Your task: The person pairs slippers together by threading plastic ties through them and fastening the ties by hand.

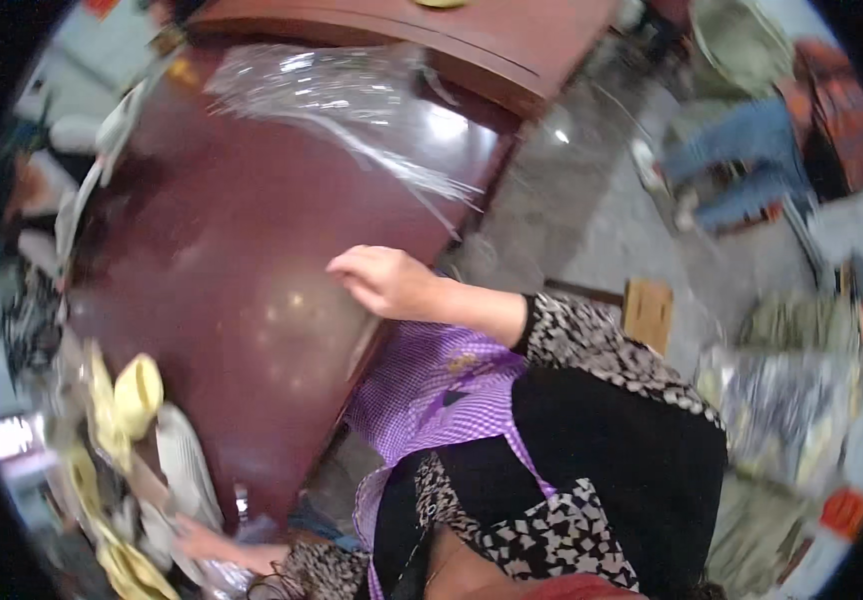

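White and ribbed, the soft-looking bundle [189, 465] lies at the left edge of the dark red surface [202, 270], just beyond the fingers of the left hand [214, 545]; from my end, blur keeps me from telling whether they grip it. I see yellow pieces [139, 395] just beside it. Well apart, the right hand [382, 282] hangs over the surface, fingers loosely bent and released. Clear plastic [332, 85] lies toward the far end.
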A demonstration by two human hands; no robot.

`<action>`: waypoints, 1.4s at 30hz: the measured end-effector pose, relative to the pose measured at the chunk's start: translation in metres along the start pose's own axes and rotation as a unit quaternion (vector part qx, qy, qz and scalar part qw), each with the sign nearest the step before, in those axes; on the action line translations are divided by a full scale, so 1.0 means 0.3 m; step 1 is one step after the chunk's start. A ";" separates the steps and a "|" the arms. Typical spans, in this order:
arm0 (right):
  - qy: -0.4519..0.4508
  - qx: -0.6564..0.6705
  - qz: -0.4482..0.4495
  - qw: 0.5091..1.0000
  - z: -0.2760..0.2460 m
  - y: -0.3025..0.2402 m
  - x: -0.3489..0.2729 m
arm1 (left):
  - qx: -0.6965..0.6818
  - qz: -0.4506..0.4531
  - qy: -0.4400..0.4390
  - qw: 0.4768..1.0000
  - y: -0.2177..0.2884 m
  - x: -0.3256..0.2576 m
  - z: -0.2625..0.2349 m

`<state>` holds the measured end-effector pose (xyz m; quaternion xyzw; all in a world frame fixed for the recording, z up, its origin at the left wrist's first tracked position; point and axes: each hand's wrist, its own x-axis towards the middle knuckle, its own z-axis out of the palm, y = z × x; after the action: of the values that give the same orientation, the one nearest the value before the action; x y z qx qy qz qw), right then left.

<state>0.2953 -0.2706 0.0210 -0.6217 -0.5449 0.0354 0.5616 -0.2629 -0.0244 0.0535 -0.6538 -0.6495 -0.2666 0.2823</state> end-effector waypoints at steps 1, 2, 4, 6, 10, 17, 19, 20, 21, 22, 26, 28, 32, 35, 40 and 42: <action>0.030 -0.021 0.027 0.999 -0.016 -0.027 -0.016 | -0.025 0.038 -0.006 0.999 -0.147 -0.106 0.008; -0.004 0.006 -0.026 1.000 0.046 -0.091 0.026 | -0.076 -0.171 -0.108 0.976 -0.467 0.025 0.082; -0.018 -0.033 -0.042 0.998 0.023 -0.083 0.010 | -0.125 -0.152 -0.145 0.970 -0.364 0.090 0.197; -0.003 -0.028 -0.069 0.997 0.029 -0.095 0.004 | -0.180 -0.156 -0.176 0.955 -0.356 0.124 0.232; 0.006 -0.037 -0.067 0.997 0.018 -0.072 -0.028 | -0.270 -0.160 -0.250 0.916 -0.223 0.091 0.117; -0.008 -0.018 -0.070 0.997 0.018 -0.076 -0.016 | -0.409 -0.217 -0.328 0.824 0.035 0.022 -0.194; -0.045 -0.003 -0.034 0.998 0.017 -0.083 -0.005 | -0.443 -0.235 -0.344 0.794 0.082 -0.001 -0.291; -0.045 -0.002 -0.034 0.998 0.015 -0.091 0.001 | -0.462 -0.242 -0.353 0.777 0.161 -0.005 -0.322; -0.066 0.079 0.019 0.995 0.016 -0.107 0.010 | -0.479 -0.249 -0.362 0.760 0.189 0.012 -0.334; -0.084 0.153 0.074 0.982 0.009 -0.123 0.013 | -0.499 -0.253 -0.375 0.739 0.246 0.011 -0.356; -0.129 0.267 0.143 0.944 0.025 -0.212 0.033 | -0.476 -0.246 -0.299 0.790 0.593 -0.061 -0.452; -0.140 0.286 0.152 0.936 0.041 -0.225 0.034 | -0.514 -0.234 -0.314 0.763 0.710 -0.085 -0.484; -0.122 0.373 0.136 0.910 0.100 -0.224 0.030 | -0.587 -0.182 -0.316 0.723 0.816 -0.142 -0.479; -0.069 0.409 0.219 0.883 0.070 -0.235 0.034 | -0.610 -0.155 -0.315 0.711 0.830 -0.172 -0.451; -0.061 0.421 0.248 0.871 0.060 -0.233 0.031 | -0.618 -0.141 -0.306 0.710 0.836 -0.177 -0.437; -0.058 0.412 0.250 0.874 0.056 -0.239 0.032 | -0.616 -0.138 -0.300 0.715 0.833 -0.172 -0.436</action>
<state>0.2425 -0.2688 0.0731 -0.4462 -0.3392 0.4315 0.7069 -0.0114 -0.1534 0.1021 -0.6320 -0.4746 -0.4333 -0.4331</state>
